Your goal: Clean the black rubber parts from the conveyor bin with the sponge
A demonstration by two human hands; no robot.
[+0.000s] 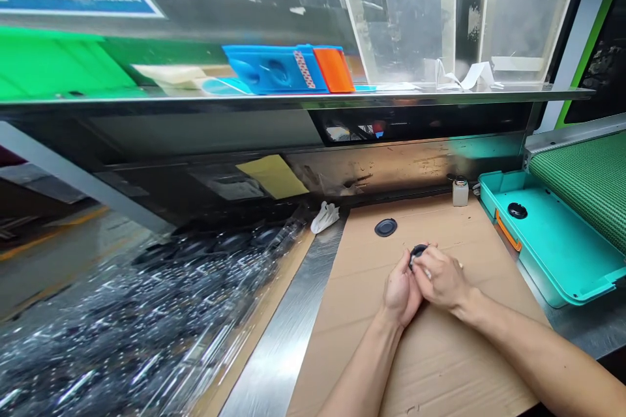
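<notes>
Left hand (402,293) pinches a dark round part (418,251) between thumb and fingers, palm turned up. Right hand (443,277) is bunched against the same part, fingers curled in; a whitish bit shows at its fingertips, too small to identify, and cannot tell whether those fingers clamp the part itself or that bit. Hands touch each other. Part is held up over the far half of the cardboard sheet (342,313), the landmark here; both forearms reach in across the sheet's near end. Black oval piece (386,228) lies flat on the sheet near its far edge, apart from the hands. Small whitish bottle (460,194), dark on top, stands at the sheet's far right corner. Right of the sheet: teal bin (562,241) with orange latch (508,231) facing the sheet, black disc (517,210) inside; green conveyor belt (587,169) farther right. Just off the sheet's far left corner: crumpled white cloth-like item (325,217). Left of the sheet, past a bare metal strip (283,345): clear plastic trays (147,319), dark contents, blurred. Beyond and above the sheet's far edge: metal shelf (342,99) carrying blue-and-orange box (288,70).
</notes>
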